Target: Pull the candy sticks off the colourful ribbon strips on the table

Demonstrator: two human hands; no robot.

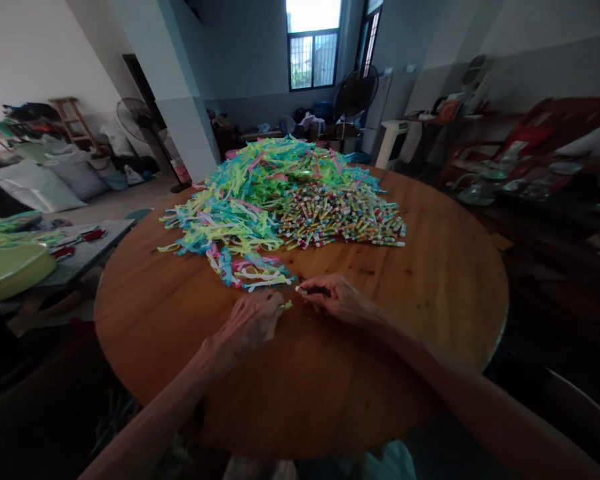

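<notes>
My left hand [257, 315] rests low over the round wooden table, fingers closed. A short yellow-green strip end [287, 305] sticks out beside its fingertips; the rest is hidden by the hand. Facing it, my right hand [336, 298] pinches a small whitish piece [301, 290] between thumb and forefinger, too small to make out fully. Just beyond my left hand lie loose white, pink and blue strips [253, 270]. They spread from a large heap of yellow-green, blue and pink strips [265, 173]. A pile of short, patterned, multicoloured sticks [340, 217] lies at the heap's right front.
The round wooden table [430, 267] fills the middle of the view. A yellow-green basin [15, 270] stands on a side table at left, with white sacks [37, 187] behind. Standing fans [355, 93] and a wooden bench [545, 133] are farther back.
</notes>
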